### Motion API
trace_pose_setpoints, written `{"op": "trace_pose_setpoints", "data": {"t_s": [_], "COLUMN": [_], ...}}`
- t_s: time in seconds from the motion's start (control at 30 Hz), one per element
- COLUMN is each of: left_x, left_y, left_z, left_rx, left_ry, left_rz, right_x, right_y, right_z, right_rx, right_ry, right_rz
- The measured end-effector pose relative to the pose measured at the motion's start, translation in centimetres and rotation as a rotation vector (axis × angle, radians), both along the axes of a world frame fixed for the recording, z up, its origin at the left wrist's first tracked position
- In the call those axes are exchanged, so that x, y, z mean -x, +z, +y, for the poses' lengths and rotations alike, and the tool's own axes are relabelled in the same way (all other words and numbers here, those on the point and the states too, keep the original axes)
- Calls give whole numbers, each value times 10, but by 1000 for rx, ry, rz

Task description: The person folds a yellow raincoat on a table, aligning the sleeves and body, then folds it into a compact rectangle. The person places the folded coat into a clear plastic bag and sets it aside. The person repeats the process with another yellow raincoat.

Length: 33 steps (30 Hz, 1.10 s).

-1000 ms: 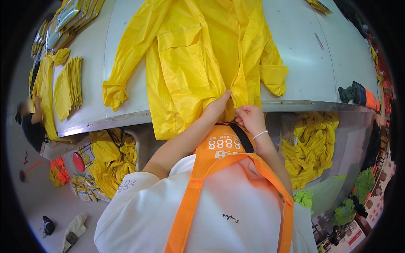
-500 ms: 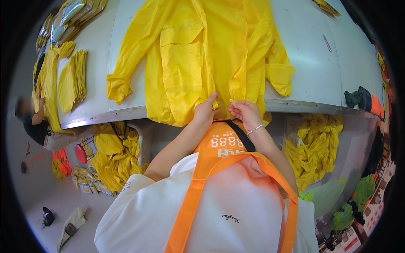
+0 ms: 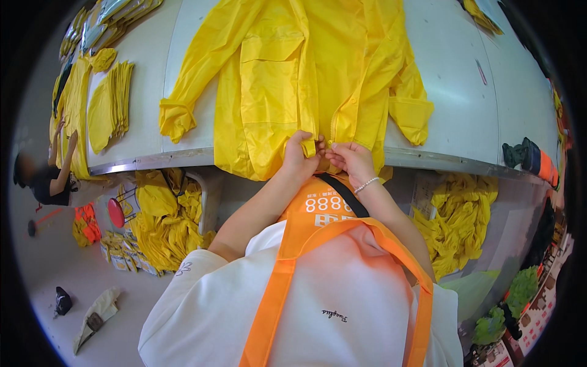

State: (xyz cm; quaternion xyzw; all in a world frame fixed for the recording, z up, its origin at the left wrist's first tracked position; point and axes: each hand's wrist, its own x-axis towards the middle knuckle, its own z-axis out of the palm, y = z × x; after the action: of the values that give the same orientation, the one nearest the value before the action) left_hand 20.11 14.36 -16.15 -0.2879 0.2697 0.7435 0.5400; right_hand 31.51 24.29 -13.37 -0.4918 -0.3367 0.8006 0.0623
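Observation:
A yellow raincoat (image 3: pixel 272 92) lies front up on the white table, its front parted and its lower hem hanging over the near edge. My left hand (image 3: pixel 301 156) pinches the bottom corner of the left front edge. Close beside it, my right hand (image 3: pixel 353 160) grips the lower end of the zipper (image 3: pixel 332 129) on the right front edge. The fingertips of both hands almost meet. Fingers hide the zipper's end pieces, so whether they are joined cannot be seen.
Folded yellow garments (image 3: pixel 111 107) and plastic-wrapped packs (image 3: pixel 110 21) lie on the table (image 3: pixel 455 79) at the left. Yellow heaps (image 3: pixel 162 220) sit below its edge on both sides. Another person (image 3: pixel 52 177) works at far left. A red stool (image 3: pixel 116 213) stands nearby.
My left and right hands have come closer together, bringing the raincoat's two lower front edges nearly side by side. The co-worker's arms at far left have moved.

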Motion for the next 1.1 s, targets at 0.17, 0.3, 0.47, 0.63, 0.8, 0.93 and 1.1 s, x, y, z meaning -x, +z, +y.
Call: {"op": "trace_pose_setpoints", "data": {"t_s": [0.17,0.3,0.47,0.63,0.8,0.93,1.1], "left_x": [-10,-5,-5,-7,-9,-13,-14], "left_y": [18,14,15,9,17,22,23], "left_z": [7,1,-1,1,-1,1,2], "left_rx": [157,71,67,204,229,241,225], "left_ry": [-121,-242,-284,-321,-377,-322,-333], "left_rz": [152,135,197,241,395,380,381], "right_x": [0,-1,-2,-1,3,3,3], "right_y": [0,0,-1,-1,-3,-1,1], "right_z": [0,-1,1,2,-3,-2,-1], "right_rx": [41,50,51,50,48,33,51], "right_ry": [-11,-30,-35,-49,-139,-84,-86], "right_rz": [12,15,16,13,9,-25,-17]}}
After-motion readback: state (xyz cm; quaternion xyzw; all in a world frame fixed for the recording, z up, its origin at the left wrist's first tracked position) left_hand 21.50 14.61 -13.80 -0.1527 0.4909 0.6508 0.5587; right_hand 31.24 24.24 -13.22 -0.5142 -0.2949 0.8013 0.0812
